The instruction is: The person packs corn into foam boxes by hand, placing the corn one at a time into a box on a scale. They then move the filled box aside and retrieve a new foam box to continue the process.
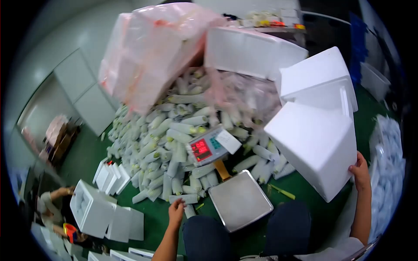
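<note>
My left hand (176,213) is at the near edge of a pile of vegetables in pale net sleeves (150,150), its fingers slightly apart beside one sleeved piece (184,199). At the right, my right hand (361,172) grips the edge of a tilted white foam box (315,143). Between my knees and the pile stands a scale with a bare metal plate (241,200). Its display (201,150) shows red digits, too blurred to read, and a white card (228,141) lies on the display unit.
More foam boxes (320,71) and a large pink plastic-wrapped box (152,52) stand around the pile. A person (54,209) is beside foam boxes (89,209) at the lower left. Foam lids (112,176) lean nearby. Bagged items (387,174) stand at the far right.
</note>
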{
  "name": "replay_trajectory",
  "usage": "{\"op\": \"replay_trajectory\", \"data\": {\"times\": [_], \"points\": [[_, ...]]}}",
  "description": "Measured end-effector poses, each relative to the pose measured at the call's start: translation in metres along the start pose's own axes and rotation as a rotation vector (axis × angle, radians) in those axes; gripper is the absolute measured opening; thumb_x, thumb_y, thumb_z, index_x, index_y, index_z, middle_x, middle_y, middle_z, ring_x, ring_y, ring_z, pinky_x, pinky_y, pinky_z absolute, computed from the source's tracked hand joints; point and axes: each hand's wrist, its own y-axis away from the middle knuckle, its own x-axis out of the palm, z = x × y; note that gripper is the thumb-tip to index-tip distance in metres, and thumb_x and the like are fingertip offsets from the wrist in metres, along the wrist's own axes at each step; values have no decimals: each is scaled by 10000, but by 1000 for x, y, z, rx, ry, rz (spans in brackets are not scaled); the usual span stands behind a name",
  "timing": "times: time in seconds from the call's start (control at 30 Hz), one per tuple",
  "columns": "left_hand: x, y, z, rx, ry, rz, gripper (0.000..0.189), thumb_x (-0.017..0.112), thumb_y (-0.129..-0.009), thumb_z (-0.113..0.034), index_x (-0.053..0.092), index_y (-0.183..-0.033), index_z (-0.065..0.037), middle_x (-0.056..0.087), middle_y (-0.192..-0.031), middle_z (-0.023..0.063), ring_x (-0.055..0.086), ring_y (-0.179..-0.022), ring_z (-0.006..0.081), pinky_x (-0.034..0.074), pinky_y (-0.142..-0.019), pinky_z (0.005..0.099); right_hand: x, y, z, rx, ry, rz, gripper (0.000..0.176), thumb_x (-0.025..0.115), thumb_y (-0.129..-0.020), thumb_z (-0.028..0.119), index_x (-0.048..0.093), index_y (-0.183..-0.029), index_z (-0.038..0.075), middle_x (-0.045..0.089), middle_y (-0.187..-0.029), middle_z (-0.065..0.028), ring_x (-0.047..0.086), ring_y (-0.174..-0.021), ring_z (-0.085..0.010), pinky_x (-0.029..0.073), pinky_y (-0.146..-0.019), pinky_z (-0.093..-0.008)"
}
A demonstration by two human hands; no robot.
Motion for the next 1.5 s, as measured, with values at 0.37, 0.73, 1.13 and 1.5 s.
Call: {"op": "replay_trajectory", "data": {"times": [0.37, 0.73, 1.13, 1.5], "points": [[115, 6, -203, 285, -36, 494, 340, 532, -986, -130, 558, -1302, -7, 655, -1157, 107, 653, -992, 187, 497, -842, 293, -34, 58, 54, -340, 51, -264, 593, 708, -810, 132, 473, -1332, -20, 576, -1242, -102, 531, -1167, -179, 390, -1038, -322], [57, 3, -194, 180, 65, 156, 321, 527, -977, -144, 586, -1257, 1, 646, -1163, 107, 659, -948, 171, 528, -792, 293, 154, -44, 34, -1355, 745, 596, 187, 620, -780, 36, 645, -952, 106, 667, -999, -60, 604, -944, -257, 444, -869, -377], [-23, -25, 38, -134, -242, -25, 262, 532, -941, -95, 619, -1183, -48, 656, -1127, 104, 653, -963, 218, 507, -847, 354, 279, -81, -203, -1090, 894, 1216, 446, 539, -882, 80, 552, -1327, 110, 518, -1387, -175, 461, -1300, -335, 354, -1099, -454], [189, -112, -97, 960, -681, 944, 459, 615, -720, 29, 634, -1160, -100, 600, -1227, 123, 575, -1175, 294, 380, -1057, 523, 180, -181, -344, -455, 1341, 606, 490, 656, -708, -15, 692, -1157, 177, 401, -1501, -167, 388, -1378, -347, 254, -1172, -493]]}}
